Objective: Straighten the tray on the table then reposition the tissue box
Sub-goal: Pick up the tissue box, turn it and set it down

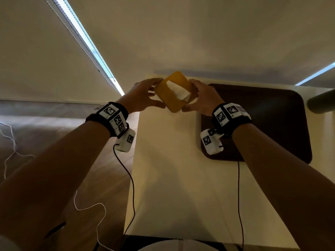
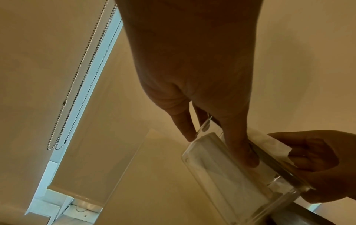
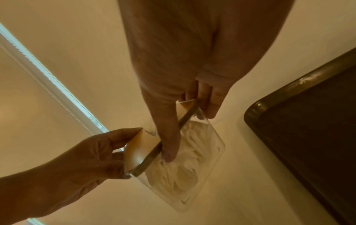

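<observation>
Arms reach forward over the table (image 1: 181, 169), left hand (image 1: 143, 96) and right hand (image 1: 203, 98) gripping the tissue box (image 1: 175, 91) between them.

So the tissue box (image 1: 175, 91) sits at the far edge of the table (image 1: 174, 178), toward its far left corner, turned cornerwise to the table's edges. Left hand (image 1: 143, 96) is on its left side, right hand (image 1: 201, 98) on its right side, thumbs on the near sides, fingers round the far ones. A tissue (image 1: 178, 91) pokes up out of the opening in the top. The tray (image 1: 272, 120) lies just right of the box, along the table's right side, running from near the far edge toward the middle. Right wrist hangs over the tray's near left corner.
</observation>
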A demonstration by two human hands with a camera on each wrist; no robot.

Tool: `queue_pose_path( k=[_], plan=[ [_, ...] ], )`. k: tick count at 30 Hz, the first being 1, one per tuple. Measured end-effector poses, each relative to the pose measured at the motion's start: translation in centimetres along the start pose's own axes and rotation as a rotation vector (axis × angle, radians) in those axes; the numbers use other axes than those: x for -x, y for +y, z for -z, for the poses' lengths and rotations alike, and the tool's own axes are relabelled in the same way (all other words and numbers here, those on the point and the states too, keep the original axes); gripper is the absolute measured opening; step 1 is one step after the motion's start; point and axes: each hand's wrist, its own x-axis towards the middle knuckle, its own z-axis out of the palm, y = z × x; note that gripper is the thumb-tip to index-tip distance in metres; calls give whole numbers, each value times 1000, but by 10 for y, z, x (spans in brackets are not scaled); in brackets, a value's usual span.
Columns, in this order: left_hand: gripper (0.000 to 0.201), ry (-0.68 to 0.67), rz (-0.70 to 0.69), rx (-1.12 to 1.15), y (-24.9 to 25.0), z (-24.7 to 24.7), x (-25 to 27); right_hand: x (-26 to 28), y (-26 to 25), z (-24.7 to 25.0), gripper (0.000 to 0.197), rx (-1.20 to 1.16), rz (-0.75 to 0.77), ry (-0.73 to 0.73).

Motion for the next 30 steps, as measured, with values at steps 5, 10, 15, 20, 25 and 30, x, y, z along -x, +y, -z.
queue_pose_path(
  k=[5,10,15,20,25,30],
  plan=[
    [91,-7,23,25,4,-7,-6,-3,7,3,115,-5,-42,-5],
    [92,-24,34,25,-1,-12,-1,2,12,-3,117,-19,-50,-23],
    [93,-43,32,9,-5,-14,4,6,14,-8,116,-35,-42,-21],
    [98,-59,39,-54,-11,-10,2,15,16,-16,130,-130,-123,-18],
    [114,-184,57,-147,-8,4,-15,46,10,-62,141,-327,-297,109],
    [107,-302,-9,-181,8,8,-26,50,-5,-98,121,-492,-286,313]
  ],
)
